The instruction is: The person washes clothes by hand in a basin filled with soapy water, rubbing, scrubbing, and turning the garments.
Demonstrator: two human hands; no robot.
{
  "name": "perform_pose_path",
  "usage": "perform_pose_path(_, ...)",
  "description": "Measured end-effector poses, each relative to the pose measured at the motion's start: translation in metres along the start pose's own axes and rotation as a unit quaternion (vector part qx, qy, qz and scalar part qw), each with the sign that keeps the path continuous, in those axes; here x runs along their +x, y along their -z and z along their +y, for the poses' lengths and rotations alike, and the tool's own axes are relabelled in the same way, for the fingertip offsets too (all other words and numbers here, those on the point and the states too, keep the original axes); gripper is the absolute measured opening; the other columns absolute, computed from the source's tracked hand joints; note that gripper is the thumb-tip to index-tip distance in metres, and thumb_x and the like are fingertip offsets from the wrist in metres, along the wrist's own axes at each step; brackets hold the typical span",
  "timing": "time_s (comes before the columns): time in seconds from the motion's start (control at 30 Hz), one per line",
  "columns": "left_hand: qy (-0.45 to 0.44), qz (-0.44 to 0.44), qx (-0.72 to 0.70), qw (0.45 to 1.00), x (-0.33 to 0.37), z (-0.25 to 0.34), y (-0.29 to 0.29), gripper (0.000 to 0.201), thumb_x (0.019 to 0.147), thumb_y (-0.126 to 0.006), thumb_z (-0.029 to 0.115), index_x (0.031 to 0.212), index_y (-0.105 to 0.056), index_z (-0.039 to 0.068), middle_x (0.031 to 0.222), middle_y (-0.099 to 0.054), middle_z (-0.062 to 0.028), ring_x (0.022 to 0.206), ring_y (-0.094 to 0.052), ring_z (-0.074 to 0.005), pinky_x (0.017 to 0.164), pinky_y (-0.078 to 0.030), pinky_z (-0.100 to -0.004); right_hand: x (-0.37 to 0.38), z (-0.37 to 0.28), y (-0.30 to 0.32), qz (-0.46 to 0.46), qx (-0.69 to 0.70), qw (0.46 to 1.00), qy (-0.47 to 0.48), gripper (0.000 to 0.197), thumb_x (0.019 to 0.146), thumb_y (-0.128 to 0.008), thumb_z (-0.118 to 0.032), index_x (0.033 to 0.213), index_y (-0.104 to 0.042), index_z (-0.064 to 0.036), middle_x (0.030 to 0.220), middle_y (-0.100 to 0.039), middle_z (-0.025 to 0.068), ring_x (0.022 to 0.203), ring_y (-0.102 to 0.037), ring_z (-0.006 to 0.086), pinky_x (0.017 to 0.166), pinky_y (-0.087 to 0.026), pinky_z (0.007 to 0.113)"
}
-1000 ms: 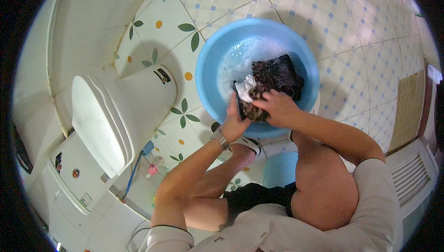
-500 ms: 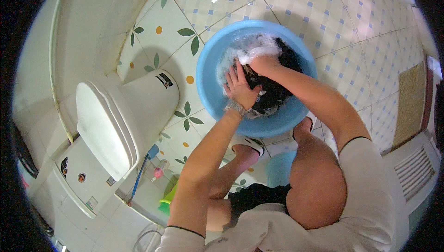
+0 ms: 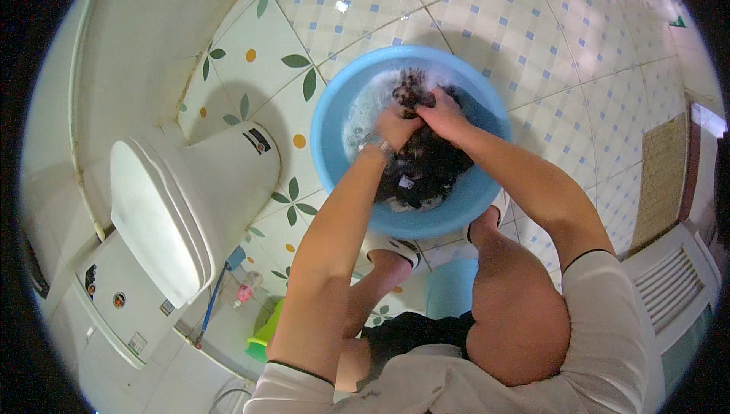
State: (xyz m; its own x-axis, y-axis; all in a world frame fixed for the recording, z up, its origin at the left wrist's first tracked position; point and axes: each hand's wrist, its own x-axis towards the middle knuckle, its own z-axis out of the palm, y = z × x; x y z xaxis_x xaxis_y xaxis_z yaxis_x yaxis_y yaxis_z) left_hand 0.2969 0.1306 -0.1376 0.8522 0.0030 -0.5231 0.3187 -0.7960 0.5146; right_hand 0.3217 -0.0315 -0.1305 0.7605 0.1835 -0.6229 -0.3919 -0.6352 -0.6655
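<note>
Soapy water and a wet black garment (image 3: 435, 157) fill much of a round blue basin (image 3: 328, 161) on the floor. My left hand (image 3: 395, 126), with a band at its wrist, is curled around a bunched part of the cloth. Close to its right, my right hand (image 3: 443, 116) pinches the same cloth, thumb toward the left hand. A brown-and-black patterned part (image 3: 412, 88) of it rises between and beyond my hands. White suds (image 3: 363, 114) float along the basin's left side. A small white tag (image 3: 406, 182) shows on the cloth nearer to me. Some fingertips are hidden in the folds.
A white toilet (image 3: 163, 209) with its lid down stands to the left. Tiled floor (image 3: 547, 41) surrounds the basin. Between my feet is a light blue stool-like object (image 3: 452, 285). A green container (image 3: 266, 334) sits at lower left, and a louvred panel (image 3: 673, 281) at right.
My left hand has gone from spread flat on the cloth to curled around it. My right hand has come out of the suds, and both hold a bunched, patterned part. The view has shifted slightly.
</note>
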Motion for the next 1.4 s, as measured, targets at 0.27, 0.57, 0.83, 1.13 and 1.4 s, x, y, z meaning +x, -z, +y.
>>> perform_pose_path(0.27,-0.06,-0.167,-0.148,0.973,-0.121,0.0,0.076,0.05,0.084,-0.073,0.032,0.124,-0.06,0.005,0.111,-0.068,-0.0183,0.102,-0.065,-0.0355,0.089,-0.051,-0.0441,-0.096,-0.023,0.03,-0.217,0.006,0.945,0.244,0.067,0.088,-0.067,-0.047,0.139,-0.053,-0.0067,0.125,-0.063,0.0239,0.121,-0.059,0.0411,0.101,-0.047,0.05)
perform_pose_path(0.57,-0.171,0.01,0.247,0.954,-0.129,-0.012,-0.002,0.055,0.082,-0.071,0.032,0.125,-0.059,-0.001,0.13,-0.049,-0.021,0.123,-0.044,-0.0415,0.11,-0.034,-0.0524,-0.086,0.034,-0.015,-0.098,-0.325,0.891,0.302,0.063,0.089,-0.06,-0.021,0.149,-0.042,-0.0151,0.142,-0.05,0.0209,0.143,-0.032,0.0435,0.108,-0.035,0.064)
perform_pose_path(0.83,0.002,0.062,0.243,0.968,-0.047,0.019,0.003,0.062,0.085,-0.063,0.02,0.142,-0.043,0.005,0.14,-0.044,-0.0237,0.127,-0.044,-0.0437,0.11,-0.035,-0.0527,0.003,-0.011,-0.001,-0.103,-0.277,0.931,0.213,0.034,0.087,-0.058,-0.018,0.119,-0.066,-0.0094,0.112,-0.067,0.0239,0.102,-0.066,0.041,0.089,-0.051,0.054)
perform_pose_path(1.13,-0.026,0.016,0.09,0.995,-0.031,-0.024,0.009,0.086,0.086,-0.061,0.014,0.159,-0.016,0.011,0.147,-0.041,-0.0265,0.137,-0.041,-0.0453,0.115,-0.033,-0.0515,-0.018,-0.018,0.014,0.049,-0.133,0.97,0.198,0.05,0.087,-0.067,-0.028,0.133,-0.058,-0.0089,0.143,-0.052,0.0206,0.132,-0.047,0.0412,0.108,-0.04,0.053)
perform_pose_path(1.4,0.025,-0.012,-0.091,0.995,-0.031,0.012,0.006,0.075,0.083,-0.07,0.039,0.145,-0.044,0.006,0.128,-0.064,-0.0224,0.117,-0.06,-0.0413,0.102,-0.047,-0.0458,-0.025,0.048,0.005,0.142,-0.072,0.986,0.055,0.054,0.09,-0.061,-0.021,0.14,-0.048,-0.0075,0.138,-0.053,0.0252,0.128,-0.049,0.0466,0.107,-0.041,0.054)
